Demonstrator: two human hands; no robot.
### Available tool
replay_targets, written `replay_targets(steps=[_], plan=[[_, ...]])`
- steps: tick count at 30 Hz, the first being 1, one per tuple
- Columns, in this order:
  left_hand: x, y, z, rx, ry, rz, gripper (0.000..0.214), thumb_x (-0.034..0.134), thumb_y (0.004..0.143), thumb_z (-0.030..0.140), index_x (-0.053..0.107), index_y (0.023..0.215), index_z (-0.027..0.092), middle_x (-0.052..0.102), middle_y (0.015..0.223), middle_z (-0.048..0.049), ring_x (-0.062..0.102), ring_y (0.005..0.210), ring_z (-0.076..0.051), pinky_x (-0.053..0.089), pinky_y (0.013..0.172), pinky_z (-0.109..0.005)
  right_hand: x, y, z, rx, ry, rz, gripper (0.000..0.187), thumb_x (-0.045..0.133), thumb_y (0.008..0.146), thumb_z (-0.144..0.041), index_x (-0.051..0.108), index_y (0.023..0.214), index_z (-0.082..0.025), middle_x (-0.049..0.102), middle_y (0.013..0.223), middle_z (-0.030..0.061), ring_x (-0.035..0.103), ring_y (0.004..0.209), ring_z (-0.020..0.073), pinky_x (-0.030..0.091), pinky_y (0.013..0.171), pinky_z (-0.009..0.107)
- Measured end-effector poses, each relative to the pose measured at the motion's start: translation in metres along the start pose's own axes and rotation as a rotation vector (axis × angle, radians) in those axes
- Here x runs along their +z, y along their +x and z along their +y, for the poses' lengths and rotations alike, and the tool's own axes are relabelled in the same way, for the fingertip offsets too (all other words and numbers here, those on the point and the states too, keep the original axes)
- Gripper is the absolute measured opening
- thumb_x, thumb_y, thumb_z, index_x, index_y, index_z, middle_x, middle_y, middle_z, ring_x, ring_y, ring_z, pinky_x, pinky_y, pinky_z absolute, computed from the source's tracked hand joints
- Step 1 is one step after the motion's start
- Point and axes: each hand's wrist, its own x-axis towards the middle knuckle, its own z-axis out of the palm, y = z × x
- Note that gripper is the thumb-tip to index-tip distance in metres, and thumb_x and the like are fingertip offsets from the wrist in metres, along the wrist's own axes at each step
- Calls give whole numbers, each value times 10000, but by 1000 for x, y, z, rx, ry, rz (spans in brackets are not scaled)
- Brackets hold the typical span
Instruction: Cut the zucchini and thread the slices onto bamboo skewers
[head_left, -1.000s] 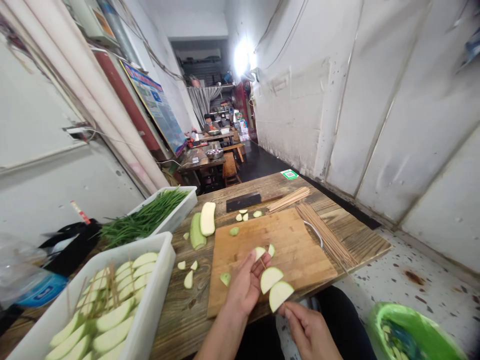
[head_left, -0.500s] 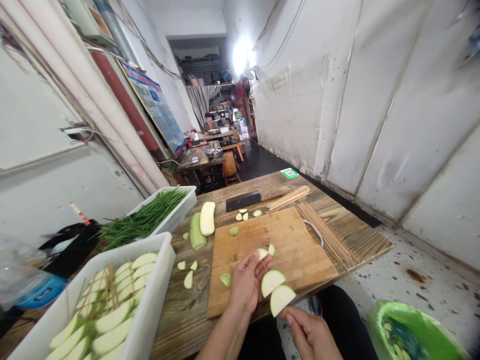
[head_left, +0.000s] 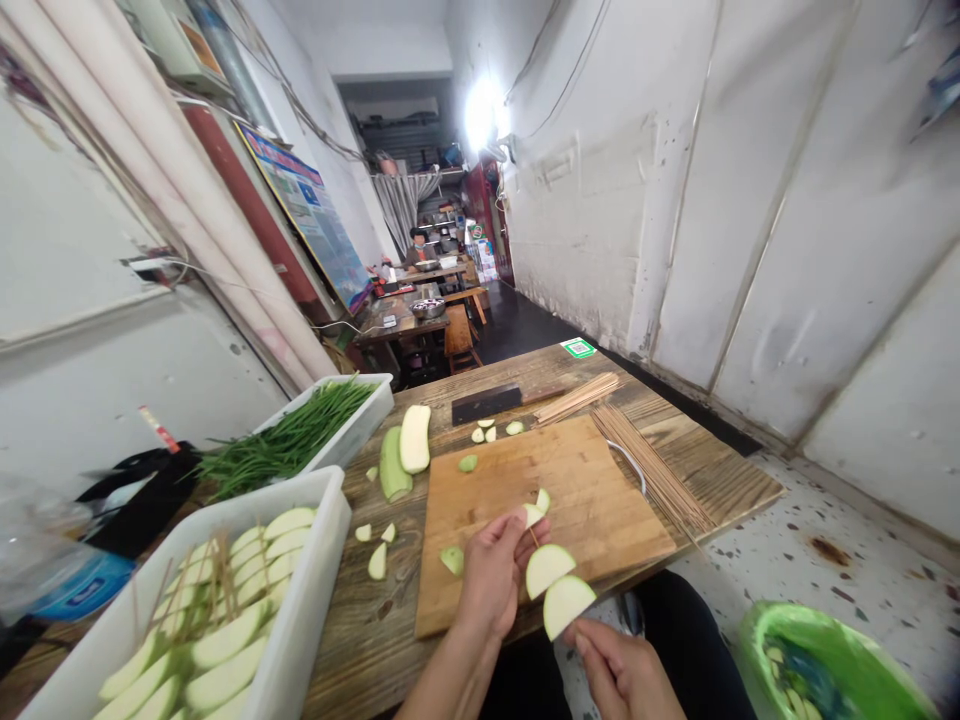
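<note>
Wooden table (head_left: 697, 455) beside white wall (head_left: 750, 200)

We count two white trays (head_left: 324, 560), one cutting board (head_left: 577, 480), one cleaver (head_left: 486, 403), two bundles of skewers (head_left: 654, 472), two squash halves (head_left: 415, 437), two skewered slices (head_left: 547, 568) and one green basin (head_left: 840, 650).

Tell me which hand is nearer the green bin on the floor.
Right. The right hand holds the skewer, just left of the green bin; the left hand is farther left, over the cutting board, pinching a slice.
</note>
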Motion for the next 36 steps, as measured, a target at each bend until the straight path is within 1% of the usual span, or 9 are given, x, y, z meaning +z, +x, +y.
replay_targets(steps=[10, 15, 17, 20, 22, 26, 29, 32, 36], plan=[[8, -9, -10, -40, 60, -56, 262, 771, 591, 288, 680, 726, 83, 704, 740, -104, 660, 697, -191, 509, 616, -242, 3, 2, 7, -41, -26, 98, 369, 284, 943, -335, 554, 758, -164, 520, 568, 4, 495, 473, 131, 389, 472, 210], [7, -9, -10, -52, 43, -101, 338, 676, 704, 388, 674, 894, 109, 695, 925, -131, 650, 843, -206, 505, 709, -270, -6, 3, 14, -5, -23, 165, 336, 327, 937, -334, 588, 816, -159, 544, 586, 10, 528, 507, 143, 419, 514, 218], [0, -3, -1, 53, 108, -24, 331, 646, 741, 351, 649, 1007, 154, 677, 1012, -120, 637, 892, -194, 494, 751, -277, -16, 2, 19, 53, -44, 248, 328, 359, 925, -360, 604, 851, -154, 512, 548, -4, 512, 492, 149, 415, 501, 223], [-10, 12, 14, 372, 393, 128, 279, 673, 717, 261, 668, 988, 192, 678, 983, -78, 615, 886, -166, 445, 811, -240, -32, 0, 29, 151, -58, 350, 348, 392, 904, -407, 619, 873, -146, 460, 508, -20, 480, 471, 156, 393, 461, 229], [-12, 20, 17, 487, 636, 82, 236, 692, 688, 252, 701, 919, 205, 676, 912, -62, 595, 853, -167, 414, 820, -227, -41, -1, 34, 198, -37, 382, 366, 399, 895, -431, 624, 878, -143, 433, 498, -30, 445, 446, 150, 367, 430, 229], [-4, 29, 2, 578, 1114, -8, 302, 734, 619, 281, 707, 915, 224, 616, 827, -56, 544, 852, -216, 367, 847, -293, -44, -2, 35, 224, 27, 383, 365, 413, 887, -435, 628, 881, -139, 386, 501, -45, 391, 431, 133, 326, 412, 223], [1, 33, -9, 638, 1417, -2, 253, 655, 701, 302, 685, 931, 203, 583, 856, -58, 526, 851, -214, 357, 816, -308, -42, -4, 32, 217, 65, 359, 348, 411, 891, -419, 627, 876, -147, 338, 508, -55, 355, 436, 127, 305, 415, 221], [3, 39, -9, 655, 1574, -49, 252, 573, 772, 314, 658, 971, 185, 577, 845, -58, 520, 812, -195, 359, 749, -287, -40, -4, 30, 225, 92, 326, 330, 404, 898, -403, 616, 877, -151, 317, 522, -57, 330, 446, 123, 281, 419, 220], [4, 44, -2, 625, 1644, -130, 223, 563, 775, 299, 635, 947, 178, 586, 807, -51, 514, 749, -181, 335, 667, -271, -38, -2, 29, 227, 118, 287, 310, 403, 904, -390, 600, 863, -155, 295, 532, -61, 308, 457, 119, 254, 427, 221]])
